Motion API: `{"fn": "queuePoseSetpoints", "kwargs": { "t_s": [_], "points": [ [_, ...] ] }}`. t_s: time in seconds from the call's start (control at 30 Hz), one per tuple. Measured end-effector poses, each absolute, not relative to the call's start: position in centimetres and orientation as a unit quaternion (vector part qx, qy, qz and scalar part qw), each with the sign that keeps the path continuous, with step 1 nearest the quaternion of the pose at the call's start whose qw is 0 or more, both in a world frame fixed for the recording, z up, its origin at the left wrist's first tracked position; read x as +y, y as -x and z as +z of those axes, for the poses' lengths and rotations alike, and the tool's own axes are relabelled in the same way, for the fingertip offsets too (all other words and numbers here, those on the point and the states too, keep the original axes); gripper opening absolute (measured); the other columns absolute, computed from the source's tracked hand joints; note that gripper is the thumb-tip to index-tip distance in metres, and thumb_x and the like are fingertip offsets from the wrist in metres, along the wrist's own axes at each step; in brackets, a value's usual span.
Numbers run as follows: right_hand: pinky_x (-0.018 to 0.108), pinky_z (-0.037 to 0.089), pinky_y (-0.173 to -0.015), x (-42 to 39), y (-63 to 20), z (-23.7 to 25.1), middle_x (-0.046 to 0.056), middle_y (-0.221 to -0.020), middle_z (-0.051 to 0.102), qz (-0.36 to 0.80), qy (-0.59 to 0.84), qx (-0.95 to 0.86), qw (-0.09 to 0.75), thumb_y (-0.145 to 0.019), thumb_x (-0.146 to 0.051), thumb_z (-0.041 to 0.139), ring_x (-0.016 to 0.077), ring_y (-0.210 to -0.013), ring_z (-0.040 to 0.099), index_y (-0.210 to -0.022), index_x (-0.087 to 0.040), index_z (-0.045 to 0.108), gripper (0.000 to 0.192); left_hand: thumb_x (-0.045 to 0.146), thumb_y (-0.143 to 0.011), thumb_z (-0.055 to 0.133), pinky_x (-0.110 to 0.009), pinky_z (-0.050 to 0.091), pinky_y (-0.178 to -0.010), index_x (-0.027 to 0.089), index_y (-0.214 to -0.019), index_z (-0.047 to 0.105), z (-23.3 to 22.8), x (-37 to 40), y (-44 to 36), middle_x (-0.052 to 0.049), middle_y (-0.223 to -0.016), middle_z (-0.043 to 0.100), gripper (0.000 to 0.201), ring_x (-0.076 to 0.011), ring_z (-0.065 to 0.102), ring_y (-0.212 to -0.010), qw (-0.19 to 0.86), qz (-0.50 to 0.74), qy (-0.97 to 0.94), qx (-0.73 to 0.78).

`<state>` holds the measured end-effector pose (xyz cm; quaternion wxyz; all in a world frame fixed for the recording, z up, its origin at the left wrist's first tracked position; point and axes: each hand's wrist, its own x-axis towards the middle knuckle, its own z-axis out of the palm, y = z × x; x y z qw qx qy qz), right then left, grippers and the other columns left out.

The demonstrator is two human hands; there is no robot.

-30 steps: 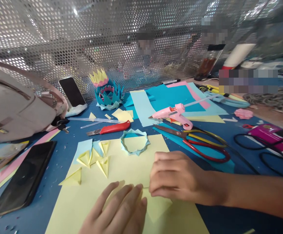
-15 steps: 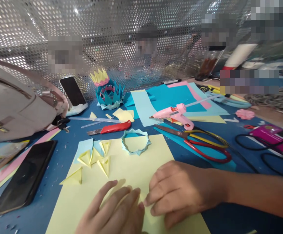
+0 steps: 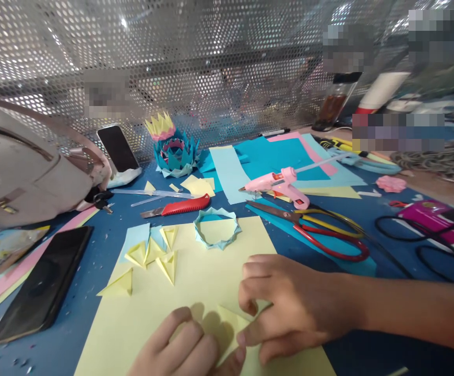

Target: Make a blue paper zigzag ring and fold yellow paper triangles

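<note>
A small folded piece of yellow paper (image 3: 229,319) lies on the large yellow sheet (image 3: 105,344), between my hands. My right hand (image 3: 285,305) has its fingers bent down and pinches the piece's right side. From the lower left, my left hand (image 3: 190,342) curls its fingers, with the thumb on the piece's lower edge close to the right fingertips. Several folded yellow paper triangles (image 3: 167,267) rest at the sheet's left side. Beyond my hands stands a light blue paper ring (image 3: 198,236) of pointed folds.
A red utility knife (image 3: 186,204), scissors (image 3: 331,245) and a pink glue gun (image 3: 274,183) lie behind the sheet. Left are a black phone (image 3: 41,284) and a bag (image 3: 23,167). A blue paper flower (image 3: 176,154) stands near the perforated metal panel (image 3: 195,31).
My left fingers have curled in and drawn back toward me, uncovering the folded yellow paper. My right fingers have bent and parted from their flat press.
</note>
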<state>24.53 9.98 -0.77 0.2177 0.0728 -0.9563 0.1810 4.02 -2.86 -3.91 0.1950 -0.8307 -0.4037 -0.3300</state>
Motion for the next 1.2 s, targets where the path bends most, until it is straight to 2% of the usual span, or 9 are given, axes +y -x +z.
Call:
{"fn": "queuePoseSetpoints", "kwargs": {
  "t_s": [0.13,0.27,0.33,0.43,0.5,0.77,0.97,1.1,1.2],
  "points": [
    [0.032,0.030,-0.066,9.8,-24.5,-1.0,0.001,-0.073,0.061,0.200,-0.063,-0.954,0.216,-0.102,-0.047,0.049,0.0158,-0.069,0.047,-0.094,-0.021,0.075,0.038,0.019,-0.103,0.043,-0.027,0.044,-0.061,0.024,-0.072,0.063,-4.5,-2.3,-4.9,0.007,-0.049,0.041,0.037,-0.0127,0.040,-0.047,0.190,-0.404,0.793,-0.415],
    [0.033,0.028,-0.063,10.0,-24.5,-1.0,0.002,-0.071,0.060,0.213,-0.049,-0.954,0.207,-0.106,-0.048,0.038,0.0160,-0.067,0.045,-0.097,-0.018,0.074,0.047,0.016,-0.102,0.047,-0.028,0.047,-0.072,0.025,-0.091,0.072,-3.2,-2.3,-4.1,0.007,-0.061,0.059,0.029,-0.0116,0.050,-0.053,0.162,-0.294,0.868,-0.366],
    [0.033,0.027,-0.061,10.1,-24.5,-0.9,0.002,-0.071,0.059,0.196,-0.039,-0.958,0.204,-0.107,-0.046,0.034,0.0163,-0.065,0.044,-0.099,-0.018,0.074,0.050,0.014,-0.102,0.046,-0.029,0.046,-0.071,0.023,-0.085,0.072,-2.6,-2.7,-3.5,0.008,-0.063,0.063,0.033,-0.0111,0.050,-0.052,0.205,-0.349,0.839,-0.364],
    [0.033,0.026,-0.060,10.0,-24.5,-0.9,0.002,-0.070,0.056,0.149,-0.026,-0.970,0.191,-0.108,-0.043,0.032,0.0168,-0.064,0.042,-0.102,-0.019,0.074,0.049,0.014,-0.102,0.047,-0.029,0.048,-0.076,0.023,-0.101,0.073,-2.3,-3.4,-2.9,0.006,-0.102,0.075,0.028,-0.0110,0.063,-0.075,0.215,-0.220,0.883,-0.354],
    [0.033,0.026,-0.060,9.8,-24.5,-1.0,0.002,-0.070,0.055,0.128,-0.020,-0.975,0.179,-0.108,-0.042,0.029,0.0169,-0.064,0.041,-0.105,-0.019,0.073,0.049,0.013,-0.102,0.046,-0.029,0.049,-0.075,0.021,-0.104,0.073,-2.4,-3.9,-2.8,0.003,-0.110,0.074,0.028,-0.0119,0.064,-0.080,0.217,-0.198,0.888,-0.355],
    [0.031,0.029,-0.061,9.5,-23.2,-0.8,0.002,-0.078,0.060,0.050,-0.018,-0.988,0.144,-0.109,-0.046,0.022,0.0167,-0.067,0.047,-0.125,-0.023,0.064,0.051,0.013,-0.106,0.033,-0.030,0.046,-0.063,0.016,-0.099,0.070,-2.0,-3.8,-3.2,0.002,-0.081,0.071,0.039,-0.0121,0.060,-0.065,0.187,-0.216,0.888,-0.360],
    [0.031,0.028,-0.057,9.2,-23.0,-0.2,0.003,-0.083,0.060,0.000,-0.044,-0.993,0.107,-0.106,-0.052,0.032,0.0165,-0.066,0.048,-0.131,-0.020,0.059,0.049,0.035,-0.108,0.029,-0.032,0.042,-0.067,0.016,-0.100,0.070,-2.0,-3.9,-3.3,-0.001,-0.085,0.072,0.046,-0.0162,0.060,-0.068,0.171,-0.233,0.885,-0.365],
    [0.031,0.030,-0.059,9.0,-24.4,-0.2,0.005,-0.085,0.058,-0.015,-0.025,-0.997,0.078,-0.101,-0.062,0.035,0.0173,-0.066,0.048,-0.144,-0.020,0.049,0.061,0.035,-0.108,0.031,-0.032,0.042,-0.068,0.016,-0.098,0.070,-1.9,-4.0,-3.2,-0.002,-0.089,0.073,0.044,-0.0162,0.061,-0.070,0.155,-0.249,0.886,-0.359],
    [0.030,0.030,-0.060,9.0,-26.0,-0.2,0.003,-0.084,0.056,-0.023,-0.019,-0.997,0.070,-0.102,-0.059,0.037,0.0169,-0.065,0.047,-0.146,-0.024,0.047,0.056,0.034,-0.108,0.031,-0.032,0.044,-0.069,0.016,-0.102,0.070,-1.8,-4.1,-3.2,-0.002,-0.089,0.073,0.043,-0.0164,0.062,-0.071,0.149,-0.242,0.889,-0.358]
  ]
}}
